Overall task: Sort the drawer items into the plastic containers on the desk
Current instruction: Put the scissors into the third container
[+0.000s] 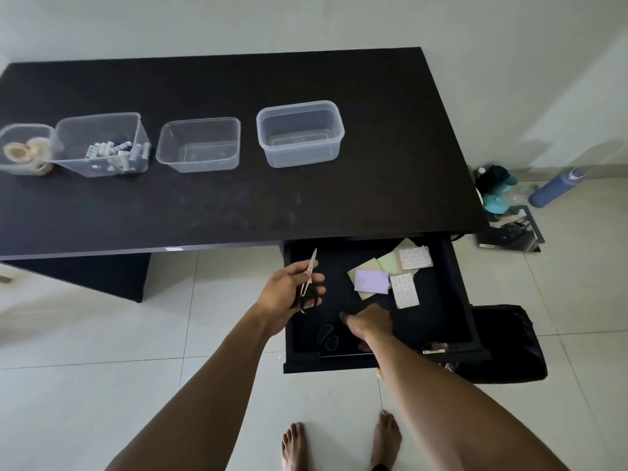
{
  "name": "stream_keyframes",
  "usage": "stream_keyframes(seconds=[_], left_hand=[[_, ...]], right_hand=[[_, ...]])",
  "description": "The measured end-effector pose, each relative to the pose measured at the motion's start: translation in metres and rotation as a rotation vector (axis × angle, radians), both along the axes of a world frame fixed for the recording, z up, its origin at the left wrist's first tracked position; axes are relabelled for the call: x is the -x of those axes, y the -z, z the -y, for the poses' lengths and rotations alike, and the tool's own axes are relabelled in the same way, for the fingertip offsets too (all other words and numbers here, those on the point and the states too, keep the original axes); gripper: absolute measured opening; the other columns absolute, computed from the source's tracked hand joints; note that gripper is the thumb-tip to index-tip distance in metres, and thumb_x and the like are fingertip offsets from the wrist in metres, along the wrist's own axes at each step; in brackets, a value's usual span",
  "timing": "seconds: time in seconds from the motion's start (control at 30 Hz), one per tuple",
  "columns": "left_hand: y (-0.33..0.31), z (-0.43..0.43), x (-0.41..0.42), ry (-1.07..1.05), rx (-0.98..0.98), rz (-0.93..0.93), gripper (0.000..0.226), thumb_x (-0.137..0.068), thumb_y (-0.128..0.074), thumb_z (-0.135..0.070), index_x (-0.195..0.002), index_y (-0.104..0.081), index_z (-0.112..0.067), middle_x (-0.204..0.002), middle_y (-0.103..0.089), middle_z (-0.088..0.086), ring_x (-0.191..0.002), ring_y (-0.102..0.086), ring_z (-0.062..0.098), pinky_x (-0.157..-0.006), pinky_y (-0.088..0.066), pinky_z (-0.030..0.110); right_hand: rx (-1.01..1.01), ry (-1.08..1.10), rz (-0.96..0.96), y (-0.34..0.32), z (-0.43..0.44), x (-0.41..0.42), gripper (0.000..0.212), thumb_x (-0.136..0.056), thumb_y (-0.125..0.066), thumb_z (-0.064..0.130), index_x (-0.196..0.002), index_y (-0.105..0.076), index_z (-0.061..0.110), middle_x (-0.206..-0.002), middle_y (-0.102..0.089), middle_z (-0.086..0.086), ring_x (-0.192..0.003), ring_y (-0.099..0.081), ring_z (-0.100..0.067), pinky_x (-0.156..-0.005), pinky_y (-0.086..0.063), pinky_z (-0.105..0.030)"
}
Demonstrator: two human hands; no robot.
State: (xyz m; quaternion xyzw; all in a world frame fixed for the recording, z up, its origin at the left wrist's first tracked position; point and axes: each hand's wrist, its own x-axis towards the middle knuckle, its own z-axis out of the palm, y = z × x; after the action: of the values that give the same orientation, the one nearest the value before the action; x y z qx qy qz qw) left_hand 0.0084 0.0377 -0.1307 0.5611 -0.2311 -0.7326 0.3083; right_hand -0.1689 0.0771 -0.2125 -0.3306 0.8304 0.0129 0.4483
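Observation:
My left hand (289,294) holds a pair of black-handled scissors (310,277), blades pointing up, at the left edge of the open black drawer (455,287). My right hand (368,322) reaches down onto the drawer floor, fingers spread, beside another pair of black scissors (328,336) lying flat. Coloured sticky notes (390,271) lie at the drawer's back right. On the dark desk (238,205) stand four clear containers: one with tape rolls (23,149), one with batteries (105,144), and two empty ones (200,144) (300,132).
A blue bottle (555,186) and teal items lie on the floor right of the desk. A black bag (506,341) sits beside the drawer. My bare feet (339,443) stand on white tiles below.

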Motion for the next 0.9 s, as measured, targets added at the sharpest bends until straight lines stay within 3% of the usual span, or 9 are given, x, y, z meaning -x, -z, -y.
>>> stream_keyframes(seconds=[0.13, 0.27, 0.37, 0.5, 0.63, 0.7, 0.8, 0.9], left_hand=[[0.003, -0.004, -0.010, -0.019, 0.000, -0.010, 0.027, -0.103, -0.042, -0.003, -0.121, -0.063, -0.008, -0.099, -0.070, 0.012, -0.084, -0.067, 0.028, -0.087, -0.056, 0.047], [0.007, -0.008, -0.014, -0.017, -0.007, -0.009, 0.028, -0.103, -0.043, -0.003, -0.121, -0.064, -0.007, -0.100, -0.071, 0.013, -0.084, -0.066, 0.030, -0.084, -0.056, 0.047], [0.009, -0.009, -0.014, -0.013, -0.010, -0.005, 0.027, -0.103, -0.045, -0.004, -0.121, -0.064, -0.007, -0.102, -0.071, 0.014, -0.086, -0.067, 0.030, -0.088, -0.056, 0.049], [0.004, -0.009, -0.012, -0.008, -0.007, 0.024, 0.026, -0.103, -0.046, -0.006, -0.119, -0.065, -0.011, -0.109, -0.073, 0.014, -0.087, -0.070, 0.031, -0.093, -0.054, 0.053], [-0.008, -0.014, -0.008, -0.028, -0.010, 0.040, 0.025, -0.103, -0.047, -0.007, -0.119, -0.065, -0.013, -0.112, -0.073, 0.014, -0.088, -0.071, 0.033, -0.094, -0.052, 0.055], [-0.016, -0.018, -0.007, -0.038, -0.014, 0.049, 0.025, -0.103, -0.048, -0.007, -0.120, -0.065, -0.013, -0.111, -0.073, 0.014, -0.086, -0.071, 0.032, -0.088, -0.054, 0.051], [-0.034, -0.024, -0.007, -0.062, -0.012, 0.057, 0.025, -0.103, -0.047, -0.007, -0.120, -0.064, -0.013, -0.110, -0.073, 0.014, -0.082, -0.071, 0.029, -0.078, -0.052, 0.045], [-0.056, -0.030, -0.009, -0.076, 0.007, 0.060, 0.025, -0.104, -0.045, -0.008, -0.122, -0.062, -0.012, -0.110, -0.071, 0.013, -0.080, -0.069, 0.027, -0.069, -0.050, 0.040]], right_hand=[[-0.007, 0.223, 0.059, 0.006, 0.001, -0.013, 0.041, -0.075, -0.085, 0.031, -0.098, -0.066, 0.003, -0.102, -0.065, -0.013, -0.067, -0.071, -0.033, -0.040, -0.057, -0.040], [0.003, 0.401, 0.149, 0.014, 0.002, -0.016, 0.023, -0.082, -0.072, 0.009, -0.099, -0.064, -0.004, -0.094, -0.069, -0.023, -0.055, -0.071, -0.035, -0.047, -0.059, -0.052], [0.005, 0.443, 0.183, 0.013, 0.001, -0.014, 0.021, -0.081, -0.072, 0.015, -0.090, -0.064, -0.002, -0.083, -0.071, -0.021, -0.054, -0.071, -0.034, -0.052, -0.061, -0.050], [0.090, 0.467, 0.183, 0.003, -0.003, -0.007, 0.023, -0.088, -0.065, 0.026, -0.094, -0.057, 0.005, -0.097, -0.064, -0.014, -0.069, -0.063, -0.027, -0.057, -0.054, -0.031], [0.092, 0.524, 0.319, -0.012, -0.005, 0.006, 0.029, -0.084, -0.056, 0.023, -0.097, -0.063, -0.001, -0.087, -0.067, -0.016, -0.073, -0.066, -0.033, -0.062, -0.052, -0.039], [0.071, 0.534, 0.395, -0.024, -0.007, 0.016, 0.036, -0.071, -0.052, 0.019, -0.097, -0.065, -0.002, -0.087, -0.070, -0.022, -0.074, -0.070, -0.040, -0.061, -0.057, -0.048], [0.085, 0.524, 0.520, -0.065, -0.014, 0.025, 0.026, -0.085, -0.049, 0.013, -0.099, -0.063, -0.004, -0.081, -0.066, -0.022, -0.057, -0.064, -0.034, -0.044, -0.051, -0.032], [0.118, 0.393, 0.616, -0.099, -0.015, 0.033, 0.029, -0.096, -0.053, 0.019, -0.112, -0.063, -0.002, -0.074, -0.069, -0.009, -0.055, -0.063, -0.023, -0.047, -0.050, -0.028]])
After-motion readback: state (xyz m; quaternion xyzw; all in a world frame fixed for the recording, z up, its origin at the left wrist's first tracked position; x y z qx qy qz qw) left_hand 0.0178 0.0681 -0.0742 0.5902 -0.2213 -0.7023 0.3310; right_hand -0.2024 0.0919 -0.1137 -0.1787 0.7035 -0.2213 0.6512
